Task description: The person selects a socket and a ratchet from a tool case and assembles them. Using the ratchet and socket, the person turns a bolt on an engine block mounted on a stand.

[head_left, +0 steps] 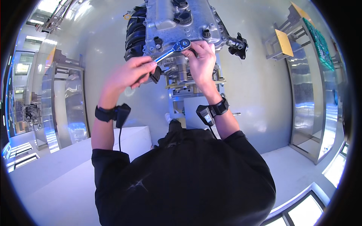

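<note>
Overhead, a worker's left hand (pixel 135 71) grips the handle of a ratchet wrench (pixel 171 50) while the right hand (pixel 201 60) closes over its head, pressed against a silver engine (pixel 177 22) mounted on a metal stand (pixel 181 101). Black intake manifold (pixel 135 35) flanks the engine's left; steel racks (pixel 301 75) line a pale, glossy workshop floor (pixel 256 86).
</note>
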Motion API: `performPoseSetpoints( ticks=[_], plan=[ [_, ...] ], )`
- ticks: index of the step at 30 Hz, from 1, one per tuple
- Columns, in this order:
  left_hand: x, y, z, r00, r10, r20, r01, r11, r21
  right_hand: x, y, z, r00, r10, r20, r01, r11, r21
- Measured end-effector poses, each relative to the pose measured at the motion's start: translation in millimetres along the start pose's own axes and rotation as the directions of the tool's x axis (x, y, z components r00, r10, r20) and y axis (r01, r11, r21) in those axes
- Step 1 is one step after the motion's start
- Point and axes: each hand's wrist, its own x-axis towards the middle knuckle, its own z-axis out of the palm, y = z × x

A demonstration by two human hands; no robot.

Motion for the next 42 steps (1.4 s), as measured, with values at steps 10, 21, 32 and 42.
performPoseSetpoints(
  ticks=[10,21,32,42],
  plan=[
    [-21.0,3.3,85.6,0.993,-0.092,-0.072,0.040,0.847,-0.531,-0.1,3.4,-0.1,1.000,-0.021,0.016,0.020,0.999,0.038],
    [-1.1,15.5,159.5,0.985,0.036,-0.171,-0.165,0.511,-0.843,-3.5,-1.8,19.6,0.998,-0.032,-0.058,0.031,0.999,-0.026],
    [0.5,-15.0,39.1,0.995,-0.090,-0.047,0.077,0.972,-0.221,7.5,-4.6,-4.0,0.991,-0.089,0.098,0.092,0.996,-0.024],
    [23.8,2.0,-24.7,0.991,-0.125,-0.056,0.135,0.953,0.270,-2.9,1.0,9.1,0.996,0.054,-0.069,-0.051,0.998,0.039]
  ],
)
